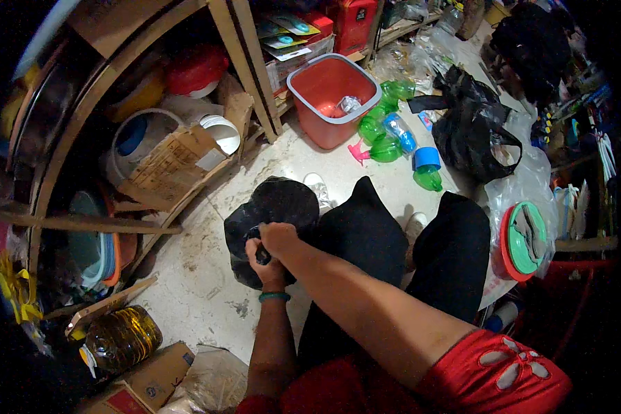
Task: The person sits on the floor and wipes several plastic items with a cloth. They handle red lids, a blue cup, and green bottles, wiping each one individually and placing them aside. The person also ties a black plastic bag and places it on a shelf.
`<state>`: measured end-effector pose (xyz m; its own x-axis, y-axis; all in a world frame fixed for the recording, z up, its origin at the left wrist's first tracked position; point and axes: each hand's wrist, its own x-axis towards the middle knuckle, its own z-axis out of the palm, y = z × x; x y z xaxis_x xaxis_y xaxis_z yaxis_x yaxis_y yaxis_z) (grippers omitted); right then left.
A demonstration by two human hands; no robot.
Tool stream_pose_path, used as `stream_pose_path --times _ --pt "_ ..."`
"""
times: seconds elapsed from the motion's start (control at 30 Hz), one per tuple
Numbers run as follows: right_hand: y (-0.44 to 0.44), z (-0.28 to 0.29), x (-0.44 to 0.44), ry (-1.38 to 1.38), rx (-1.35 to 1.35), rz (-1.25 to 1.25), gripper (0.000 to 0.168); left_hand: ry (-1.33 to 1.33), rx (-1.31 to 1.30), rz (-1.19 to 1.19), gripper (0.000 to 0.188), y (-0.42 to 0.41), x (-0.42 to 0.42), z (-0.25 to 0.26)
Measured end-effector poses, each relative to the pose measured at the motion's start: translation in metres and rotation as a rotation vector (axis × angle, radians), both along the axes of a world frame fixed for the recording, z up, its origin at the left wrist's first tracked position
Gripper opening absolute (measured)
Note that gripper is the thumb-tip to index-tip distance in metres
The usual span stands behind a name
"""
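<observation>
A full black plastic bag (285,199) rests on or just above the tiled floor, left of my black-trousered knees. My left hand (266,266), below a green bracelet (274,296), grips the bag's gathered neck. My right hand (278,239) closes on the same gathered plastic just above it, and the two hands nearly touch. Whatever fills the bag is hidden.
A red square bin (323,132) stands ahead, beside green spray bottles (385,149). At right are another black bag (471,129) and a green lid (523,233). Shelving (103,223) with tubs lines the left, above an oil jug (124,339) and a cardboard box (160,375).
</observation>
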<state>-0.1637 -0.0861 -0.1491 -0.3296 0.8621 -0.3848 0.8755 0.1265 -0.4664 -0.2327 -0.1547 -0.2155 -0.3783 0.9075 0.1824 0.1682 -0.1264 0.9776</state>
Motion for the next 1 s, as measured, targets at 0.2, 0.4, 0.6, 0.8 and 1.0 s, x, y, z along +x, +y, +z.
stream_pose_path --times 0.2,0.4,0.6,0.8,1.0 --pt "0.003 -0.009 0.004 -0.004 -0.022 0.138 0.018 0.34 -0.02 0.065 0.017 -0.005 0.001 0.007" --pt "0.007 0.0 0.003 -0.057 -0.083 0.064 0.016 0.358 -0.068 0.001 0.005 -0.012 -0.005 0.021" --pt "-0.005 -0.018 -0.003 -0.108 0.063 0.012 0.013 0.233 -0.125 -0.049 0.004 -0.032 0.005 0.023" --pt "-0.005 -0.029 0.001 -0.124 0.068 -0.071 0.017 -0.116 -0.26 -0.126 0.019 -0.05 0.011 0.022" --pt "0.015 -0.009 -0.003 0.029 0.046 -0.283 0.022 0.546 -0.289 -0.103 0.027 -0.039 -0.016 0.018"
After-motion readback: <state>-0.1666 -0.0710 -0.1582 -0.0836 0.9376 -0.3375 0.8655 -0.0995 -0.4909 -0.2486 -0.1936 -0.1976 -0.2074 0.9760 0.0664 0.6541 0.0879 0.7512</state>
